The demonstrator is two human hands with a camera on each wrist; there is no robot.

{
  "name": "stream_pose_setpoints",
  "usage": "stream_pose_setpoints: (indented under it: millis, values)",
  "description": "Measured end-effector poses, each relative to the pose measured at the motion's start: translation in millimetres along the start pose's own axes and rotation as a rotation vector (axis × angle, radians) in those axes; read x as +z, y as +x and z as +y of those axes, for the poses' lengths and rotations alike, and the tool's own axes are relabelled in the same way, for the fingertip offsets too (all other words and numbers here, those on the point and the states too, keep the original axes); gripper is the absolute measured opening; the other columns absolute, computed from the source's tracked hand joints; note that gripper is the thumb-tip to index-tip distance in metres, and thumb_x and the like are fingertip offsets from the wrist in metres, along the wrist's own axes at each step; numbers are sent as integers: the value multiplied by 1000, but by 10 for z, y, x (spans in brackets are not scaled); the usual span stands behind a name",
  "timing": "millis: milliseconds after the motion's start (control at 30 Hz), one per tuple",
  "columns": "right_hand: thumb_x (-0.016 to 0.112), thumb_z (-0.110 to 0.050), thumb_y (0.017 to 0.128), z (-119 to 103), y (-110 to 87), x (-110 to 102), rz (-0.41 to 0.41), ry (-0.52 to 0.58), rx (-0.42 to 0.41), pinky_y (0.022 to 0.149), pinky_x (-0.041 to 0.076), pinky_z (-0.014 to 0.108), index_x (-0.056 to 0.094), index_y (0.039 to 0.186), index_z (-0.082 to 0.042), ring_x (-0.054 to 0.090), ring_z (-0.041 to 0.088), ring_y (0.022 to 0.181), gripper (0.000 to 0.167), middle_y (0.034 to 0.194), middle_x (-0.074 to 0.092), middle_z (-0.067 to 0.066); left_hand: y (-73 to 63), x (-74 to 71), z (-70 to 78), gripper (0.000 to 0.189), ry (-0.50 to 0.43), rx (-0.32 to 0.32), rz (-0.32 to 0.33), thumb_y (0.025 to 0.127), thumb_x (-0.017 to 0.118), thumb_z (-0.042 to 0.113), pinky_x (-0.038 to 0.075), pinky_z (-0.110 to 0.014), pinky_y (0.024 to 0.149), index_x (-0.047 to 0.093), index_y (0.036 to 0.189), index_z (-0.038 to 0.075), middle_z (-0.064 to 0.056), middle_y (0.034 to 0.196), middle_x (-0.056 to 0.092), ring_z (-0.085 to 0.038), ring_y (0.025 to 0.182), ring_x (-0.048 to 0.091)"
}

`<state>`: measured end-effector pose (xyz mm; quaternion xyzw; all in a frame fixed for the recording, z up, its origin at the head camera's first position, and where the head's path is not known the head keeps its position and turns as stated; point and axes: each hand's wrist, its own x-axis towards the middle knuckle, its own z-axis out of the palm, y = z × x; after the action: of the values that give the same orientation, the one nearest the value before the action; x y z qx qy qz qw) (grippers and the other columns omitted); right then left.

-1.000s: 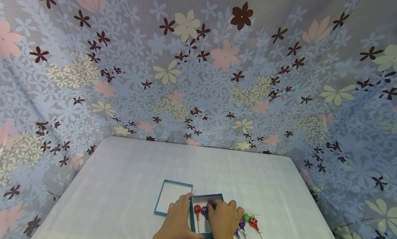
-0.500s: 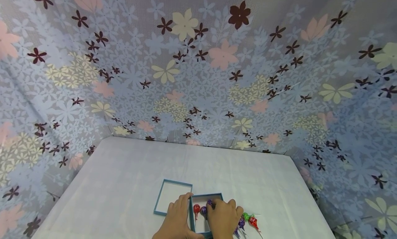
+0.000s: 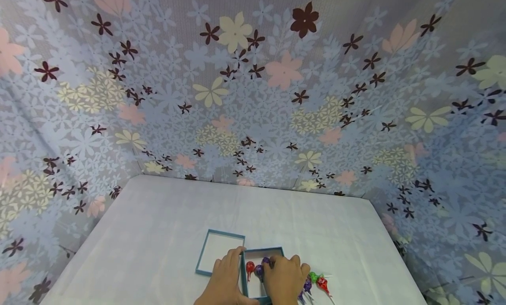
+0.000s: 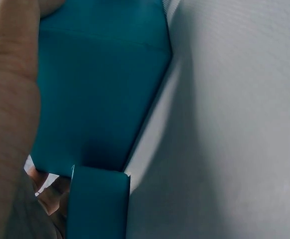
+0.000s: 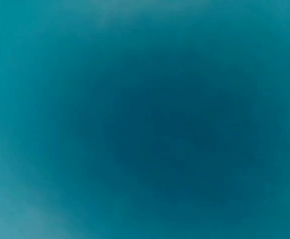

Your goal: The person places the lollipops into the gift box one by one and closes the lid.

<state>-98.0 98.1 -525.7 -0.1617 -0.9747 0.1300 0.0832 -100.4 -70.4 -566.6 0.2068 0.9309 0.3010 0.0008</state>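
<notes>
The box (image 3: 257, 290), blue outside and white within, stands open on the white table (image 3: 178, 226), near its front edge in the head view. The left hand (image 3: 225, 278) holds the box along its left side, fingertips at the far left corner and thumb by the near edge, so it spans the side wall. The right hand (image 3: 286, 276) reaches over the right wall with its fingers curled down inside, pinching a purple lollipop (image 3: 266, 260) almost closed; the exact fingertip contact is hidden. Inside the box, a second purple lollipop (image 3: 258, 270) lies just beside that hand, and a red lollipop (image 3: 250, 266) lies to its left, its stick towards the near edge. The lid (image 3: 221, 250) lies hollow side up, just left of the box. Outside, to the right, more lollipops lie grouped: a green one (image 3: 314, 277), another red one (image 3: 323, 284) and some purple ones (image 3: 308, 286), partly covered by the right hand. Flowered cloth (image 3: 253, 85) hangs around the table.
</notes>
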Motion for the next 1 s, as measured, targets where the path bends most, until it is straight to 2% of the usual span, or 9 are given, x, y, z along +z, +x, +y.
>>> stream_pose_setpoints:
  millis: [333, 500, 633, 800, 1000]
  values:
    - [85, -37, 75, -23, 13, -37, -36, 1, 9, 80, 29, 52, 81, 84, -20, 50, 24, 77, 19, 79, 74, -1, -9, -14, -3, 135, 6, 4, 6, 48, 74, 89, 29, -26, 71, 33, 149, 10, -4, 131, 52, -11, 102, 47]
    - [86, -40, 74, -1, -11, -74, 20, 11, -7, 78, 30, 52, 81, 83, -23, 51, 24, 76, 20, 75, 73, -2, -4, -11, 0, 134, 16, 6, 3, 49, 74, 89, 31, -27, 72, 33, 148, 10, -5, 132, 52, -13, 105, 48]
    - [87, -40, 72, 36, -32, -195, 89, 56, -28, 77, 30, 53, 82, 83, -21, 51, 23, 74, 22, 69, 71, -2, -11, 6, 14, 134, 16, -2, -1, 48, 74, 89, 32, -28, 73, 32, 149, 11, -5, 133, 52, -14, 107, 49]
    - [88, -39, 72, 56, -11, -366, 126, 117, 22, 80, 28, 53, 82, 87, -20, 50, 24, 78, 25, 65, 68, -2, -12, 4, 23, 136, 8, -7, -9, 48, 73, 91, 33, -29, 75, 31, 149, 10, -5, 134, 51, -14, 107, 48]
    - [87, -36, 75, 68, 27, -445, 101, 143, 71, 80, 28, 51, 82, 94, -18, 50, 25, 81, 26, 71, 71, 1, 4, -7, 33, 137, -15, -11, -13, 49, 70, 93, 32, -29, 75, 31, 150, 9, -2, 132, 51, -12, 103, 46]
